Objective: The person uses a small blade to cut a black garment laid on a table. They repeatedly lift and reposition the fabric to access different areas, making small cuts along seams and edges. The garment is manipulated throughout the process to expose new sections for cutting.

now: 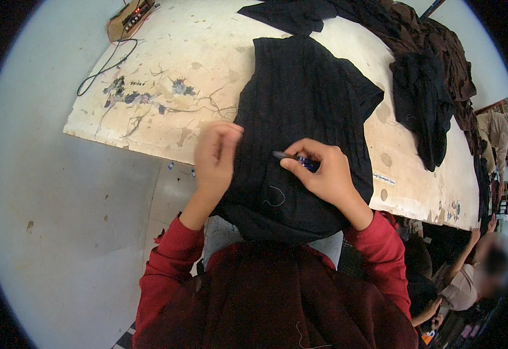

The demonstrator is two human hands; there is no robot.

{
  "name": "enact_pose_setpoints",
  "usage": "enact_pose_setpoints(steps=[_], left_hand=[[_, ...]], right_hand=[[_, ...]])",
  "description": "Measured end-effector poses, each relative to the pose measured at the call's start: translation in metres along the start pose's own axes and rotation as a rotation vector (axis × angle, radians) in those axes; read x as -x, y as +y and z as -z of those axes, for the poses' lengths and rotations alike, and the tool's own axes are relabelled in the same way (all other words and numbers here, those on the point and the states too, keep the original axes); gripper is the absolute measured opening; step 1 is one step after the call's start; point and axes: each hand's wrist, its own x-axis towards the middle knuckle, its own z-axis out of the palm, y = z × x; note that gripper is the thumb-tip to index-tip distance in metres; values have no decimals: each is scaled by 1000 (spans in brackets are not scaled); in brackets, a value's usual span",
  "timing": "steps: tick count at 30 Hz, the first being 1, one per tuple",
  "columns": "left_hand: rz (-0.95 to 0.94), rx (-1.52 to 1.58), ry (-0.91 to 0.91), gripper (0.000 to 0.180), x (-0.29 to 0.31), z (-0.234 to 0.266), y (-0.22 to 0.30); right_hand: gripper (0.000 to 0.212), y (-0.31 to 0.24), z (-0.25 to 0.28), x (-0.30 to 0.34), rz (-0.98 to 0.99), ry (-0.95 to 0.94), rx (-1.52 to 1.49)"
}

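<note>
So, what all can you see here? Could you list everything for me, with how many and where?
Table: 1, stained cream, upper middle
Large garment: 1, black, centre, over the near table edge
Small tool: 1, dark and blue, in the right hand
Thread: 1, pale, on the large garment's lower part
Second garment: 1, black, table's right side
Dark cloth: count unclear, black, top middle
Brown cloth: count unclear, upper right
Boxy device: 1, brownish, top left
Cable: 1, dark, below the device
Other people: at least two, mixed clothing, far right
Sleeves: 2, red, lower left and right
Left hand: 1, bare, blurred, by the large garment's left edge
Right hand: 1, bare, above the large garment
</note>
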Motion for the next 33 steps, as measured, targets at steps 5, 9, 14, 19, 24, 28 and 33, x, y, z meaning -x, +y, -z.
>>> enact_pose_setpoints(steps=[5,9,14,19,24,28,33], left_hand=[[-248,-339,-123,26,0,8,23],[-228,-421,-527,37,6,2,17],[-131,-340,-582,34,-2,3,6],[-181,-383,-577,29,-5,-1,14],[-245,-388,-547,13,-5,-7,10],[-185,-293,-473,12,-6,-9,10],[-104,-240,-410,12,-2,-10,13]], right_hand=[[39,39,-6,-7,-15,102,-134],[38,45,1,-10,18,121,-129],[36,52,5,-13,122,131,-67],[35,59,2,-14,189,162,-72],[35,59,5,-13,193,136,-56],[36,50,11,-14,143,52,-46],[33,23,18,-11,50,-75,-30]])
